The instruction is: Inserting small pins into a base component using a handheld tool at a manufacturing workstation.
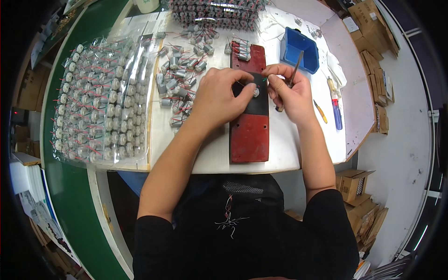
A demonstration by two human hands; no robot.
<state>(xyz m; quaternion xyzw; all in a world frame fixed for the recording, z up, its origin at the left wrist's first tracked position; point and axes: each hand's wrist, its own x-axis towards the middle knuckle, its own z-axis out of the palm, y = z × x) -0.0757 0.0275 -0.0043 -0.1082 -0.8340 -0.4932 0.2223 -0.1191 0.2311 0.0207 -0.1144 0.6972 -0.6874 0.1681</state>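
My left hand [219, 95] is closed over the black middle section [256, 108] of a long red board [250, 140]. Its thumb and fingers hold a small silver motor [256, 93] against that section. Just to the right, my right hand [293, 91] pinches near a thin green wire [264, 79] beside the motor. A slim dark metal tool [298, 60] lies across the right hand, held in the fingers; its exact kind is unclear. Several small motors with wires [243, 51] rest on the board's far end.
Loose wired motors [179, 63] lie left of the board. Clear plastic trays of motors [100, 100] fill the left; more stacked motors [214, 14] stand at the back. On the right are a blue bin [298, 46], a blue-handled screwdriver [337, 114] and a yellow-handled tool [320, 112].
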